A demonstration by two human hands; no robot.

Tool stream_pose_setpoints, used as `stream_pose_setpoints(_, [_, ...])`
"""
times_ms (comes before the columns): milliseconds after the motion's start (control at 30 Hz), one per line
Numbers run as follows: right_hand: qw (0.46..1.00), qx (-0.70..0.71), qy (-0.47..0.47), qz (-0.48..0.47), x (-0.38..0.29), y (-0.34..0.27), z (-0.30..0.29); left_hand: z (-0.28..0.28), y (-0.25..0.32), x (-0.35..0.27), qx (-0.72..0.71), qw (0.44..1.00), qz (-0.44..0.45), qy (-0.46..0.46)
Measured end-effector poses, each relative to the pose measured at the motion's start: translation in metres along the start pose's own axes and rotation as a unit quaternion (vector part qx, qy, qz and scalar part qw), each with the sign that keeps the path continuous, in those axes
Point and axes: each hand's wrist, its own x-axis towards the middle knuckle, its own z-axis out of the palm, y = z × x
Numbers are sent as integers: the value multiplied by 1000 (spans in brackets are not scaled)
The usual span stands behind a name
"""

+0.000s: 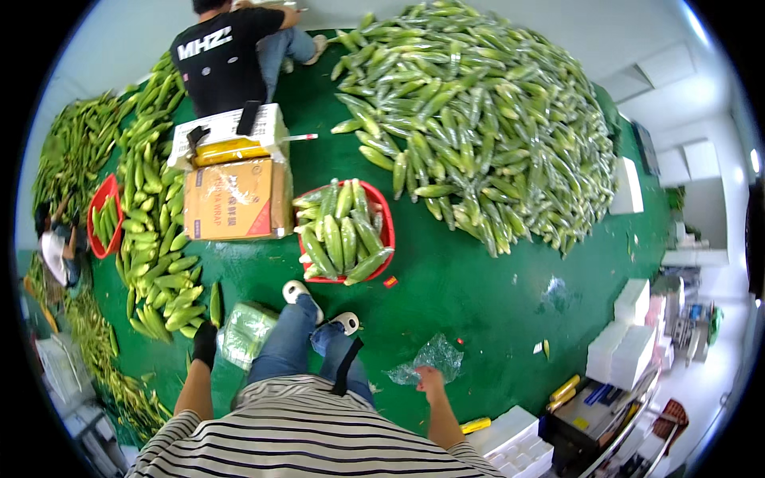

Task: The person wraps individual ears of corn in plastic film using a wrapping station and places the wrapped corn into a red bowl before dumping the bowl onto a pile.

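Note:
My left hand (205, 345), in a black glove, hangs close to the near end of a row of unwrapped corn ears (156, 257). Its fingers are too dark to make out. My right hand (431, 379) is bare and overlaps a crumpled sheet of clear plastic film (445, 352); whether the fingers grip it I cannot tell. Between my left hand and my leg lies a film-wrapped green bundle (246, 334). Ahead of my feet stands a red plastic basket (391, 230) filled with green corn ears (340, 239), at least some of them film-wrapped.
Film-wrapped corn forms a large pile (478, 131) ahead right. A cardboard carton (230, 200) and a white foam box (272, 128) stand ahead left, near a seated person (224, 66). Another person (57, 251) and a red basket (95, 239) are far left. White foam boxes (621, 352) stand right.

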Motion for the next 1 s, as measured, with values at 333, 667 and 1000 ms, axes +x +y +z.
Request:
stream_pose_setpoints(333, [950, -255, -48, -171, 183, -231, -18, 296, 110, 27, -557, 802, -182, -120])
stream_pose_setpoints(667, [711, -434, -126, -538, 550, -456, 284, 601, -20, 119, -773, 553, -312, 9])
stream_pose_setpoints(1000, [881, -268, -231, -315, 570, -467, 350, 590, 91, 151, -845, 512, -153, 23])
